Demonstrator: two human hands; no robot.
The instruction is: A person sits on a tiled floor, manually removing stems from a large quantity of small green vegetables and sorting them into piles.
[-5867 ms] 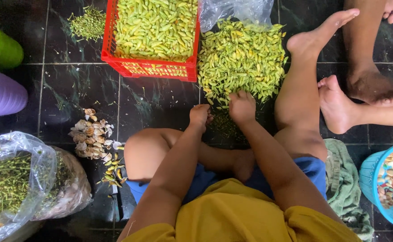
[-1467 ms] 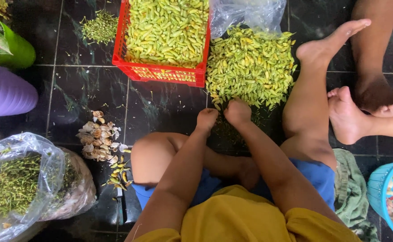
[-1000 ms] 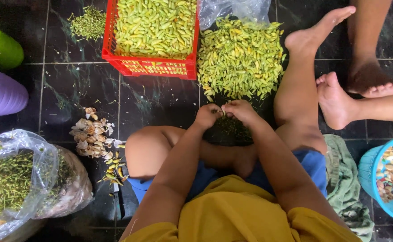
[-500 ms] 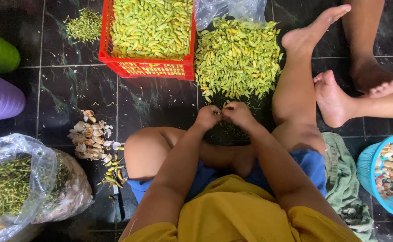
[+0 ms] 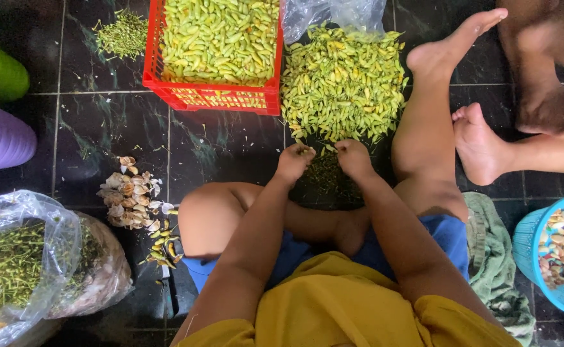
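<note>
Seen from above, a person in a yellow shirt (image 5: 340,308) and blue shorts sits on a dark tiled floor (image 5: 102,135), one knee folded to the left, the other leg stretched far right. At near left lies a clear bag of green stems (image 5: 18,266), and at near right a blue basket (image 5: 529,257) of pale peelings. Just beyond the knee sit a small heap of husks (image 5: 131,199) and a few loose pods. Both arms reach forward: the left hand (image 5: 295,162) and right hand (image 5: 352,157) are curled shut, close together, each seemingly pinching a small green pod at the near edge of the pod pile (image 5: 343,83), above dark trimmings. Another person's feet (image 5: 481,144) rest just right. Farthest, a red crate (image 5: 211,96) holds more pods. Trimmings could likely scatter into the clean pile, since it touches the scraps.
</note>
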